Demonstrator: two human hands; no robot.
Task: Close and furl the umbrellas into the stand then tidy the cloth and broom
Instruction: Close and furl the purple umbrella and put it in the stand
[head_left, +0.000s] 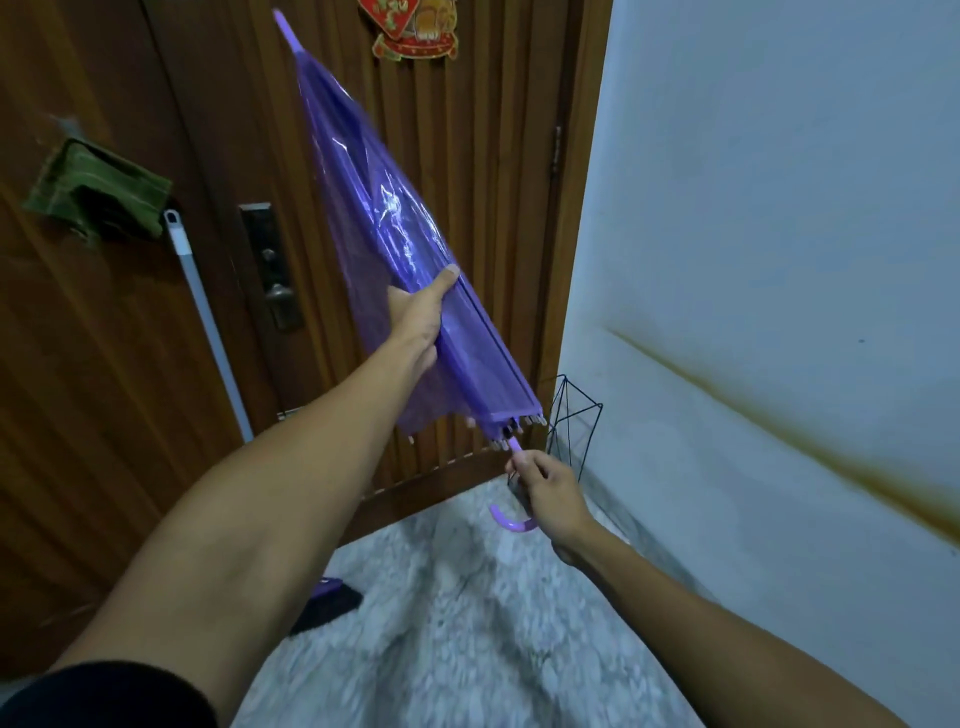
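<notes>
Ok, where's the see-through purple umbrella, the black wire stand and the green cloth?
See-through purple plastic umbrella (395, 218): head view, on the closed canopy's middle.
Black wire umbrella stand (574, 421): head view, on its upper wire frame beside the wall.
Green folded cloth (98, 189): head view, on its middle, against the wooden door.

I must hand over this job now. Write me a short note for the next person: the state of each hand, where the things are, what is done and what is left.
Left hand: grips the folded canopy of the purple umbrella, thumb on top.
Right hand: holds the umbrella's shaft just above the hooked handle.
The umbrella is closed, tip pointing up at the door, not yet in the stand.
The wire stand is on the floor in the corner by the wall; I see nothing inside it.
The green cloth hangs on the door; the broom leans beside it.
Left: furl and stow the umbrella, then tidy the cloth and broom.
</notes>
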